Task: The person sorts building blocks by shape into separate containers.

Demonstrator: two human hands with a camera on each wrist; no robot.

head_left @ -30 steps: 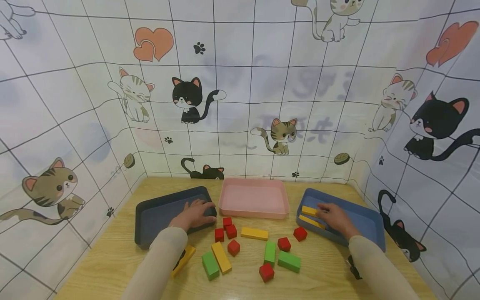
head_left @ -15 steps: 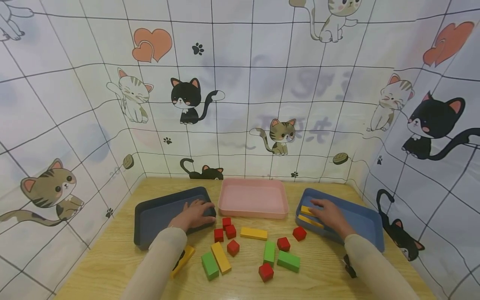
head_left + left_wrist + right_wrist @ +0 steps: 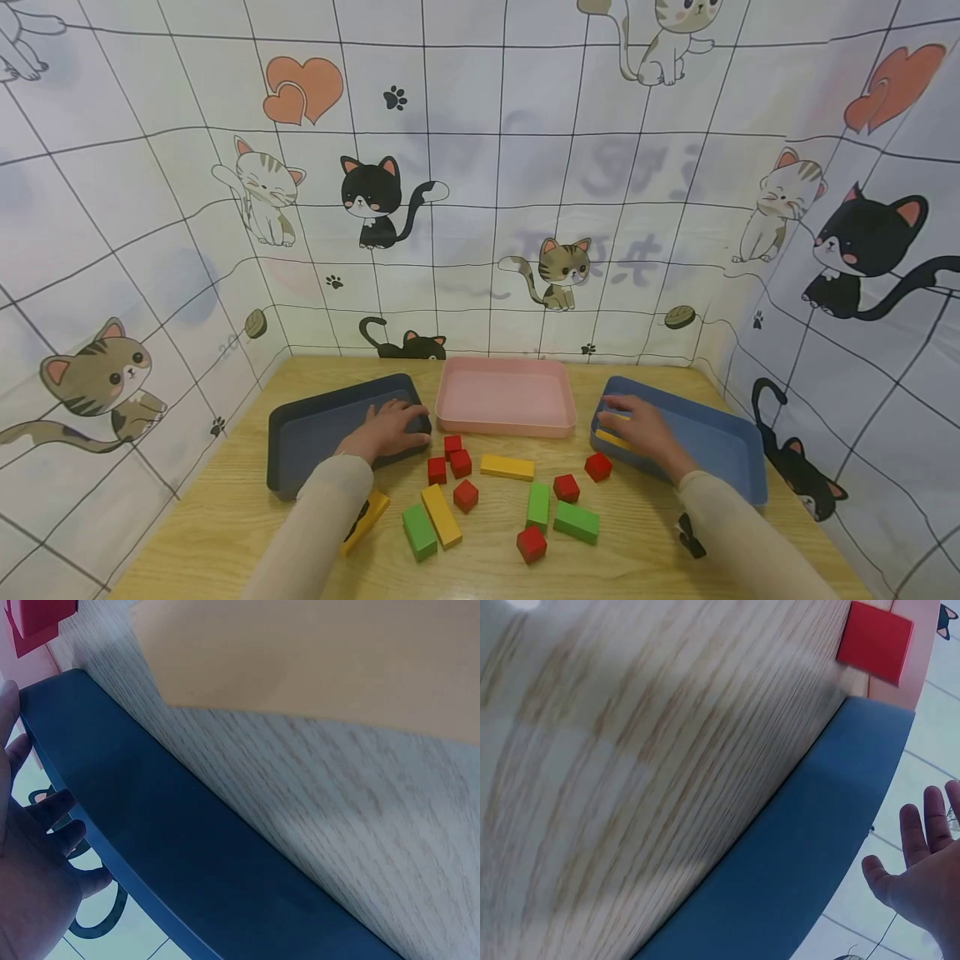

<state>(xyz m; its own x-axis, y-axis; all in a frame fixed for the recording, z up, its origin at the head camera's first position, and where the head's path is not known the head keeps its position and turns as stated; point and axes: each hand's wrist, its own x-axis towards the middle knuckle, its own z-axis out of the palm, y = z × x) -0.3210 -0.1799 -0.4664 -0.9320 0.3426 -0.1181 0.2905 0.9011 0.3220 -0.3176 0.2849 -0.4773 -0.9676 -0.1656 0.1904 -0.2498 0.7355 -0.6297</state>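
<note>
My left hand is over the right end of a dark tray, its fingers loosely bent at the rim in the left wrist view and no block between them. Over the left part of a blue tray hovers my right hand, partly covering the yellow blocks lying inside. The right wrist view shows those fingers spread and holding nothing. Several red cubes, green blocks and yellow blocks lie on the table between the trays.
A pink tray stands at the back between the other two. Another yellow block lies partly hidden behind the left forearm. Cat-patterned sheeting surrounds the wooden table.
My right hand has shifted left across the blue tray, covering more of the yellow blocks there. The left hand has stayed in place over the dark tray.
</note>
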